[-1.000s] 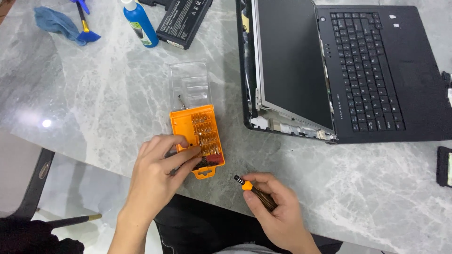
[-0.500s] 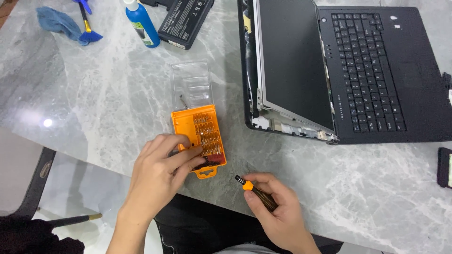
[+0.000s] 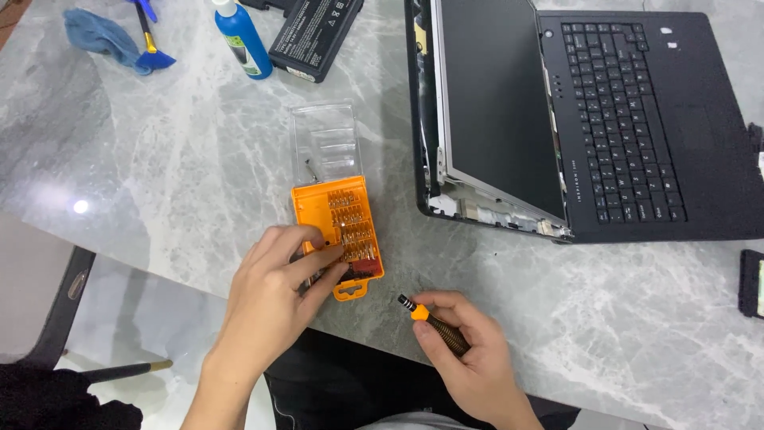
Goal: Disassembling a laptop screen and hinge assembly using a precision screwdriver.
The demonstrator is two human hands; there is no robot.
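Note:
An orange screwdriver bit case lies open on the marble table, its clear lid folded back behind it. My left hand rests on the near end of the case, fingertips touching the rows of bits. My right hand holds a screwdriver handle with a black grip, an orange collar and a metal tip pointing up-left, just off the table's near edge. Whether a bit sits in the tip is too small to tell.
An opened black laptop lies flat at the right, its screen bezel removed. At the back left stand a blue bottle, a black battery pack, a blue cloth and a brush. A dark object sits at the right edge.

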